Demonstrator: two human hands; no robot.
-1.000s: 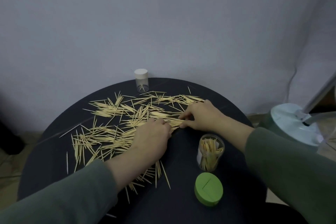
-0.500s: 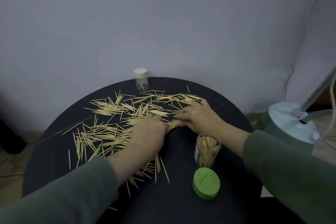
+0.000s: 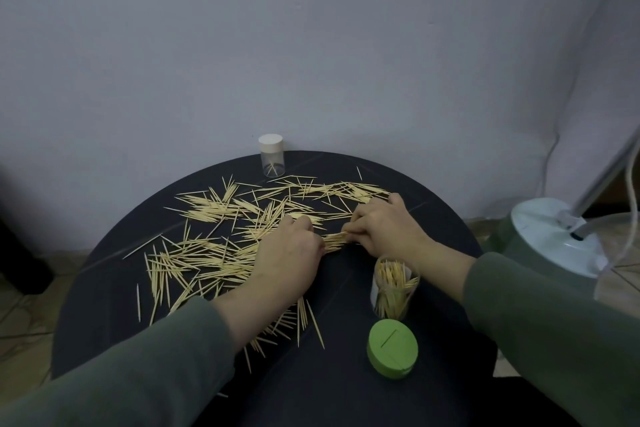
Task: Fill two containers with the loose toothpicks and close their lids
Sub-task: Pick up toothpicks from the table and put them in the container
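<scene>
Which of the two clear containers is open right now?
The near container, beside the right wrist, partly filled; its green lid lies on the table. The far container wears its white cap.

open jar [image 3: 393,288] and green lid [image 3: 392,354] crowd the table's [image 3: 104,288] right front.

A single wide-angle head view is looking forward and down from the near edge of the round dark table [image 3: 104,288], facing the pale wall [image 3: 311,45] rising just behind the table's far edge. It is sitting close enough that both sleeves are entering from the bottom corners, while the table's whole far rim and a strip of floor [image 3: 20,322] on either side are staying in frame.
</scene>
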